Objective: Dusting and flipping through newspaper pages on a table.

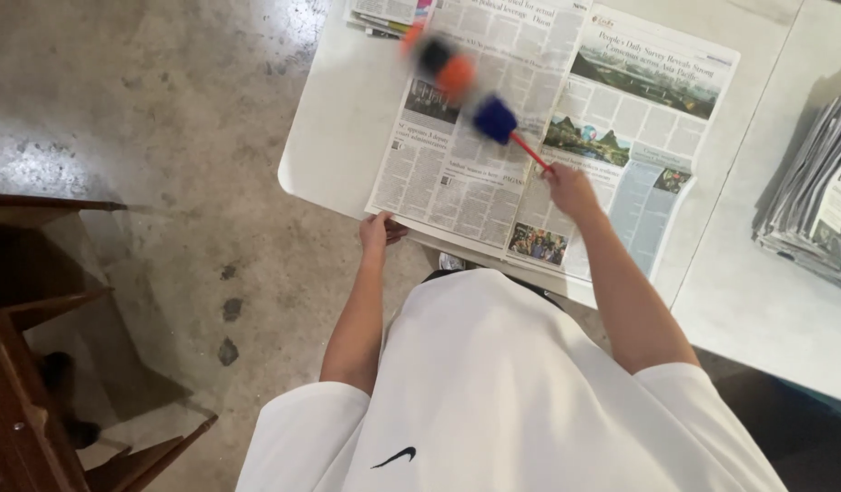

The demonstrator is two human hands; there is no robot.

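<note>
The open newspaper is my landmark: it lies spread flat on the white worktop, two pages wide, its near edge hanging a bit over the worktop's front edge.

My right hand sits over the paper's lower middle, grip clamped on the thin red handle of a duster. Handle runs up & left from my fist to a dark blue fluffy head over the paper's centre fold. Further up-left over the paper's top left there's an orange & black blob, prob. more of the same duster, but too blurred to tell; whole thing is smeared w/ motion.

My left hand is at the paper's near left corner, grip closed on the paper's edge, thumb on top, fingers under.

Beyond the paper's top left corner, a few more folded papers poke into view, touching its top edge. Right of the paper, well apart on a second white worktop panel, a thick stack of folded newspapers.

Left of the paper, off the worktop: bare concrete floor w/ dark spots, & further left a dark wood piece of furniture, only partly in view. My white shirt fills the bottom, just below the paper's near edge.
</note>
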